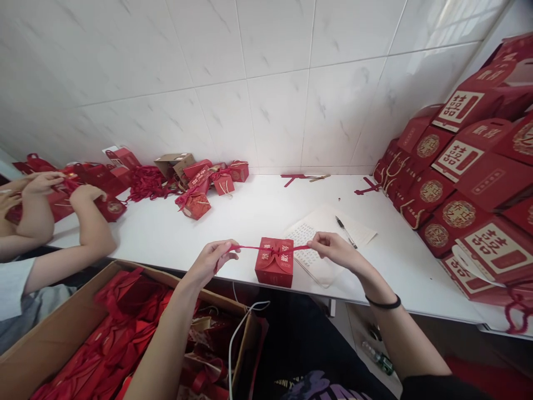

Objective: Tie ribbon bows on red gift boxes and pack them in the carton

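Observation:
A small red gift box (273,276) with pale Chinese lettering sits upright at the front edge of the white table (250,222). Across its top runs a red ribbon (249,247), crossed or knotted at the middle and pulled out taut to both sides. My left hand (212,258) pinches the ribbon's left end. On the other side, my right hand (333,248) pinches the right end, with a black band round the wrist. Both hands are apart from the box itself. Under the right hand lie written sheets of paper (306,253).
A black pen (346,231) rests on the papers. Stacked red boxes (458,214) fill the right side. Finished-looking small boxes (195,205) and a ribbon heap (146,183) lie left, near a co-worker's arms (89,222). Below left stands a carton (25,355) of red items, with a white cable (231,344).

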The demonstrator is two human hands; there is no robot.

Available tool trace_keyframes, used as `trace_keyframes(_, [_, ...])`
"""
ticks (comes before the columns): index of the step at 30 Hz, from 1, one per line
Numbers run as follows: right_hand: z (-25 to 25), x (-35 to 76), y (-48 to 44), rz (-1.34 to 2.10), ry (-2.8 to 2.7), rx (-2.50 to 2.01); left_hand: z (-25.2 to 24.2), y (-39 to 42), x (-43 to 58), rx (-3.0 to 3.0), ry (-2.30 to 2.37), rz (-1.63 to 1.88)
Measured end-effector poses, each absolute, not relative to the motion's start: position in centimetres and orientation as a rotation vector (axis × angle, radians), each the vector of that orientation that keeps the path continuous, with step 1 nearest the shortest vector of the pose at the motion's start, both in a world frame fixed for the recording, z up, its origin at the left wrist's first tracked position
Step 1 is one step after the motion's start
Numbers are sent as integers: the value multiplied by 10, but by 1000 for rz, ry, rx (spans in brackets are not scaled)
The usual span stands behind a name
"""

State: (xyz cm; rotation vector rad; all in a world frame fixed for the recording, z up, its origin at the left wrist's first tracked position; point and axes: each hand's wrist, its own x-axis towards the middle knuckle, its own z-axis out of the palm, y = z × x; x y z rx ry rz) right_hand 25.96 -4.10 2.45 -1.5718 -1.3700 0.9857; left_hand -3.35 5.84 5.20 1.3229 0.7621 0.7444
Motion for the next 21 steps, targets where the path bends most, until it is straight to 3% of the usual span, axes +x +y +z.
trace_keyframes(6, [63, 265, -39, 825, -1294, -1461, 70, 71, -2, 1191, 577, 861])
trace_keyframes(15, [88, 226, -19, 983, -1253, -822, 94, 67, 42, 1065, 299, 903])
trace_keyframes(21, [90, 205, -7, 990, -1308, -742, 99, 64, 47, 1135, 313, 958])
